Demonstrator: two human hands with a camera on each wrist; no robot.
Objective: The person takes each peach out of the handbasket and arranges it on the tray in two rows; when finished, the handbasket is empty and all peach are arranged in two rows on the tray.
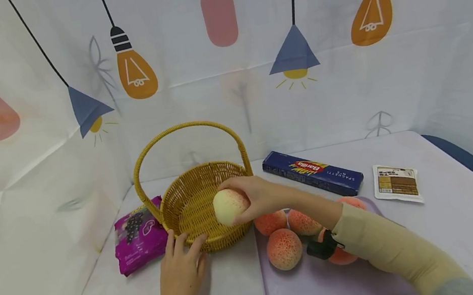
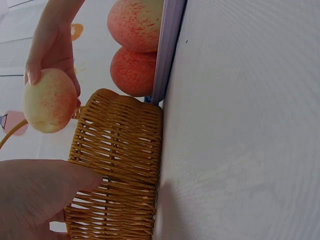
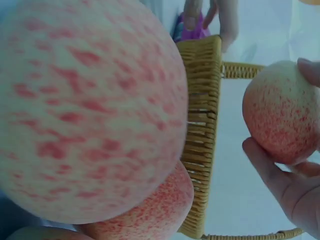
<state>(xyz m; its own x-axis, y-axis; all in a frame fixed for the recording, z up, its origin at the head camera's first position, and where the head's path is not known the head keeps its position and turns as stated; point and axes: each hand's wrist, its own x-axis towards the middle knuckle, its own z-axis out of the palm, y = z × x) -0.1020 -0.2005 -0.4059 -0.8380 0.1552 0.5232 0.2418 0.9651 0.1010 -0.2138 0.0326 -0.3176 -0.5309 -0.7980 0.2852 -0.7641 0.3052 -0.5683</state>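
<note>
A pale, pink-speckled peach [image 1: 228, 208] is held in my right hand [image 1: 258, 194], thumb and fingers round its sides. It hangs over the right part of a wicker basket [image 1: 187, 188] with a tall arched handle. My left hand [image 1: 180, 268] holds the basket's front left rim; in the left wrist view the thumb [image 2: 82, 178] lies against the outer wall. Several red peaches [image 1: 284, 249] sit on a lilac tray [image 1: 332, 294] to the basket's right, partly hidden by my right forearm. The visible basket floor is bare wicker.
A purple packet with grapes pictured [image 1: 137, 238] lies against the basket's left side. Behind the tray rest a blue spaghetti box [image 1: 313, 171] and, further right, a small flat packet [image 1: 397, 183]. A patterned white curtain [image 1: 188, 73] hangs behind the table.
</note>
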